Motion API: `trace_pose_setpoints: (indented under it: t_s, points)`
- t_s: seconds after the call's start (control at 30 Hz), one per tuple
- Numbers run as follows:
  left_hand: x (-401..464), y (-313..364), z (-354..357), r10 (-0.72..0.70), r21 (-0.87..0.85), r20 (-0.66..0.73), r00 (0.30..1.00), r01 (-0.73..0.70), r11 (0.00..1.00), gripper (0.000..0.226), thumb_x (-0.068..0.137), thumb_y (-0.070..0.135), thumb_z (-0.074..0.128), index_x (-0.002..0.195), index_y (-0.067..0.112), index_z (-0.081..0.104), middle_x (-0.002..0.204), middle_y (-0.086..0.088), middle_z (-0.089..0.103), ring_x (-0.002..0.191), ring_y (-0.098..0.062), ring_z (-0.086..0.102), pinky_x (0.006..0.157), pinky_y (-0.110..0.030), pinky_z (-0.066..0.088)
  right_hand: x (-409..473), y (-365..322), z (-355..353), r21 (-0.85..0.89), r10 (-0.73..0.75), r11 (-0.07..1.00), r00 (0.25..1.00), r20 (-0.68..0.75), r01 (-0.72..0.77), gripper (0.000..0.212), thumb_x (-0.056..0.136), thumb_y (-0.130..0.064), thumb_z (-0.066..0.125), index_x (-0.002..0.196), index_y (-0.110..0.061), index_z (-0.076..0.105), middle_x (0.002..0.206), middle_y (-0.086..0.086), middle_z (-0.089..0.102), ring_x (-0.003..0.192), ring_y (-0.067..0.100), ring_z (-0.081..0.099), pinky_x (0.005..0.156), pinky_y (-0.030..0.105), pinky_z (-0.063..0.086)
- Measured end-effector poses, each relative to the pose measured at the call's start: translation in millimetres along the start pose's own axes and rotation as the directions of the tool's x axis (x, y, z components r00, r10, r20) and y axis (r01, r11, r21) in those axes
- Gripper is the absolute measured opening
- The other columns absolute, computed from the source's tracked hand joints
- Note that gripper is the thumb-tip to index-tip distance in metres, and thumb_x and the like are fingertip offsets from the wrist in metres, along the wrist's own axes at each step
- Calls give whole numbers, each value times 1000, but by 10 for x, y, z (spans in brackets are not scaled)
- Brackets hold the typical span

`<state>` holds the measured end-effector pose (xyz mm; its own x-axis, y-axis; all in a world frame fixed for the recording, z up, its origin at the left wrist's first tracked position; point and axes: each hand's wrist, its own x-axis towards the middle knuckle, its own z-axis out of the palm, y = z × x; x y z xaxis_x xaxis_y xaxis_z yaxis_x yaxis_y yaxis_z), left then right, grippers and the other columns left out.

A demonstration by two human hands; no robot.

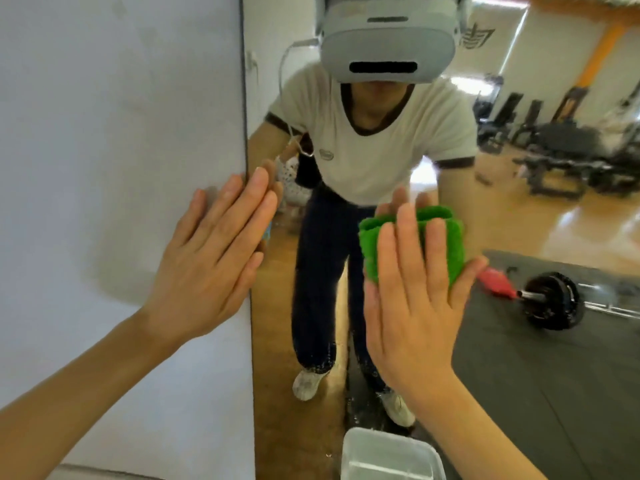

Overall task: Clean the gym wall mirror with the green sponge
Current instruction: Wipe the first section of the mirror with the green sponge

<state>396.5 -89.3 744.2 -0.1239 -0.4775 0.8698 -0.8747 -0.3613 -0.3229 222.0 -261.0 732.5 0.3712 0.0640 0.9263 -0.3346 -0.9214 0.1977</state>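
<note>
Mirror (519,358) work is under way, by the look of it; the green sponge (415,244) is pinned flat against the glass under the right hand (412,306), fingers straight and spread over its back, thumb out to the side, pressing rather than gripping; the sponge sits a little way in from the mirror's left edge, about mid-height in view; the left hand (207,265) lies flat too, fingers straight and close together, its palm braced on the white wall (104,133) with the fingertips crossing that left edge onto the glass; low on the mirror, fine droplets or speckles show, so that lower strip looks wetted or not yet wiped, though I cannot tell which; a clear plastic tub (391,455) shows at the bottom edge of view; my read: wiping has begun near the left edge, and the broad stretch of glass to the right and above likely remains.
</note>
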Motion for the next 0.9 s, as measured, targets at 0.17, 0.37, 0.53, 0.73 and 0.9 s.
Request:
trace_pose_setpoints:
  t_s: [0.17, 0.37, 0.53, 0.73, 0.9]
  points:
    - [-26, -17, 30, -7, 0, 21, 1000, 7, 1000, 59, 109, 27, 21, 162, 16, -4, 169, 5, -14, 156, -14, -7, 127, -39, -2, -1036, 156, 90, -69, -394, 900, 870, 296, 431, 62, 103, -14, 23, 162, -11, 2, 169, 3, -8, 156, 17, -6, 119, 38, 7]
    - [-134, 8, 31, -55, -9, 19, 998, 55, 998, 59, 109, 27, 21, 162, 20, -5, 168, 7, -17, 155, -14, -11, 126, -39, -4, -323, -167, 106, -12, -143, 990, 988, 60, 144, 73, 100, -14, 44, 161, -11, 3, 169, 2, -9, 155, 20, -8, 124, 46, -10]
    - [-325, 91, 109, -79, -30, 23, 997, 80, 996, 57, 110, 27, 18, 162, 20, -5, 168, 9, -17, 155, -15, -11, 127, -40, -3, -720, -390, 339, -60, -253, 963, 957, 144, 264, 70, 100, -16, 38, 161, -8, 3, 169, 6, -9, 155, 22, -9, 124, 45, -7]
    - [-339, 60, 134, -74, -20, 4, 997, 74, 997, 58, 109, 26, 19, 162, 18, -5, 168, 8, -16, 155, -15, -10, 127, -39, -2, -858, -515, 322, -88, -315, 935, 920, 231, 343, 70, 101, -14, 33, 161, -8, -1, 168, 8, -13, 155, 23, -12, 123, 44, -4]
    - [-330, 80, 154, -82, -34, -11, 997, 81, 996, 56, 111, 29, 16, 161, 21, -6, 167, 9, -17, 155, -14, -11, 126, -38, -3, -268, -804, 447, -107, -74, 991, 997, 28, 77, 74, 102, -23, 40, 160, -6, -3, 166, 10, -17, 154, 25, -16, 122, 50, -14]
